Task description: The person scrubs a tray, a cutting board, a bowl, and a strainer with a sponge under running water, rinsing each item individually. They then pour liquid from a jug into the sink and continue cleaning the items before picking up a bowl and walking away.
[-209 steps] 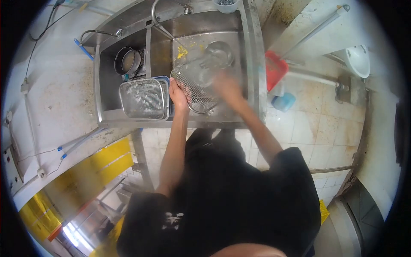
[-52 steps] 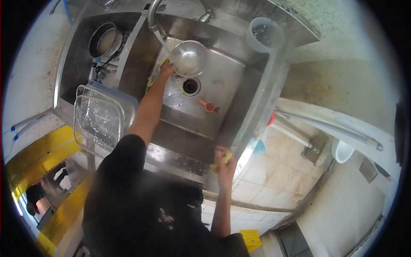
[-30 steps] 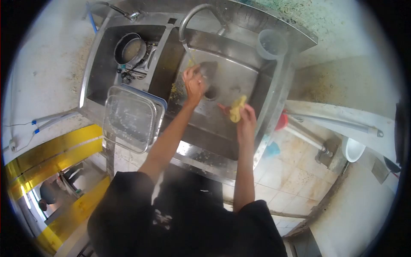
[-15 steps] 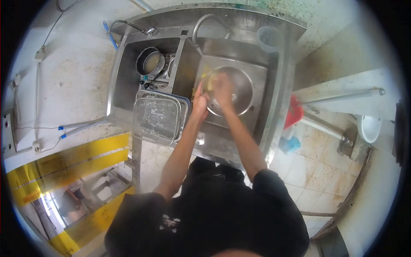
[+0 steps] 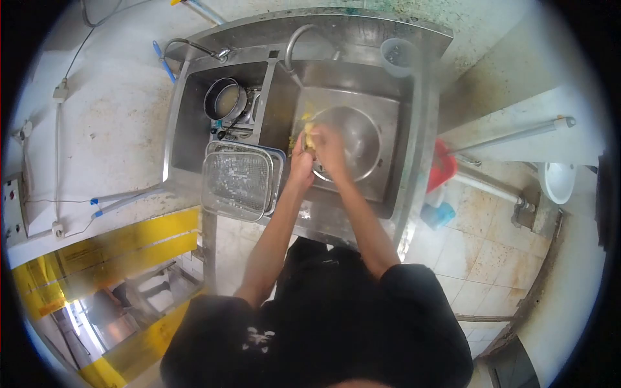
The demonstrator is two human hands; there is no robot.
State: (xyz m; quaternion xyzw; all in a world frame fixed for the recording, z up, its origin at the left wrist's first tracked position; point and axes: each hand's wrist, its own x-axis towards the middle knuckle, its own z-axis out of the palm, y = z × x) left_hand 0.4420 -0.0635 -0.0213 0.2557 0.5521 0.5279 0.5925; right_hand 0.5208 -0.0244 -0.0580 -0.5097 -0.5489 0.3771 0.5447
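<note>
My left hand (image 5: 301,160) is closed around a pale-yellow piece (image 5: 308,134) whose kind I cannot make out, at the left edge of a round metal bowl (image 5: 361,139). My right hand (image 5: 330,149) is curled against the same piece from the right, over the bowl. Its fingertips are slightly blurred, and what they grip is hidden. The bowl sits in the right-hand basin of a steel sink (image 5: 381,197). Small yellow scraps (image 5: 306,116) show beside the bowl, below the curved tap (image 5: 290,55).
A pot (image 5: 226,98) with cloudy liquid stands in the left basin. Mesh-bottomed trays (image 5: 238,184) rest across that basin's front edge. A clear plastic tub (image 5: 396,57) is at the back right corner. A red container (image 5: 442,167) is on the right, below the sink.
My right hand has moved left and down from over the bowl to meet my left hand. The yellow piece now shows more clearly between them. The view has shifted slightly.
</note>
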